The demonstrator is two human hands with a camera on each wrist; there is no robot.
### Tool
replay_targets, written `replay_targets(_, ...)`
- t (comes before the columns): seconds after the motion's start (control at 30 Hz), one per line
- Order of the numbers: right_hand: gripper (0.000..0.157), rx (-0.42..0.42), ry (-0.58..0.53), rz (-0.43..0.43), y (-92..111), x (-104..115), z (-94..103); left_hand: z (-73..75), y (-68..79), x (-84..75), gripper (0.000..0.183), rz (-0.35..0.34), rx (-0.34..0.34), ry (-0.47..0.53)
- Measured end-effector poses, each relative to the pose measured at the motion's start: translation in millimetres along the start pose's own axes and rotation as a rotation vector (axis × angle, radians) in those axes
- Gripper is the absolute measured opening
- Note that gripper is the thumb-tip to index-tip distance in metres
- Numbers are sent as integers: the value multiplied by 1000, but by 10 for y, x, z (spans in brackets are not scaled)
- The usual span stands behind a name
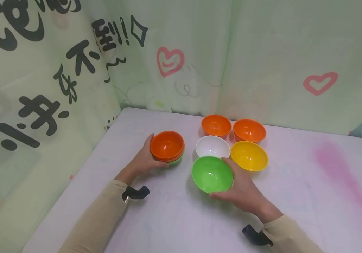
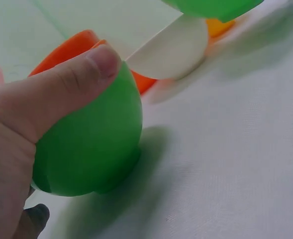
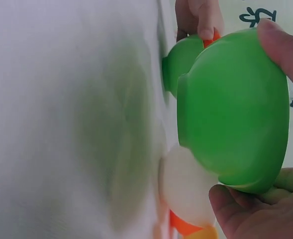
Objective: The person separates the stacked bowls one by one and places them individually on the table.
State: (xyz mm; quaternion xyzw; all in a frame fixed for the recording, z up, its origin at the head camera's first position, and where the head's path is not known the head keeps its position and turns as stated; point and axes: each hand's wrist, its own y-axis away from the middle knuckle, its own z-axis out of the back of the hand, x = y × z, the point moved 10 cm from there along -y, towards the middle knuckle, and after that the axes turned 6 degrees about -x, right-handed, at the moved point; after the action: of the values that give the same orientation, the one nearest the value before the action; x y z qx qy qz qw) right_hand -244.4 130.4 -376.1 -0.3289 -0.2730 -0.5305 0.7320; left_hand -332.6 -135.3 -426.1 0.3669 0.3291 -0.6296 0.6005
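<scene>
My left hand [image 1: 144, 160] grips a stack of bowls from its left side, the thumb across the near side. Orange bowls [image 1: 167, 144] sit in the top of this stack, and a green bowl [image 2: 99, 142] is the outermost one at the bottom. Between the thumb and fingers of my right hand [image 1: 244, 191] is another green bowl [image 1: 211, 174], held by its right side. The right wrist view shows this green bowl [image 3: 236, 109] raised off the table, its shadow on the cloth. Just behind it stands a white bowl [image 1: 212, 147], partly covered.
A yellow bowl [image 1: 249, 156] stands right of the white one. Two orange bowls, one at the left [image 1: 216, 125] and one at the right [image 1: 249, 130], stand behind them near the table's back edge. The white table [image 1: 155, 225] meets printed curtains [image 1: 263, 52] behind and at the left.
</scene>
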Motion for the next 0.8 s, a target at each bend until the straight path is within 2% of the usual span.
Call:
replay_targets(0.2,107,-1,-1,18,62,-19,-77,-7,-3,-8,122,-17,-19,4)
replay_targets(0.37,99,11,-38,28,51,-27,-118,-1,-2,-16,122,-19,-24,10)
replay_targets(0.8,105,22,-30,60,43,-40,-172,-6,-14,22,124,27,-32,6)
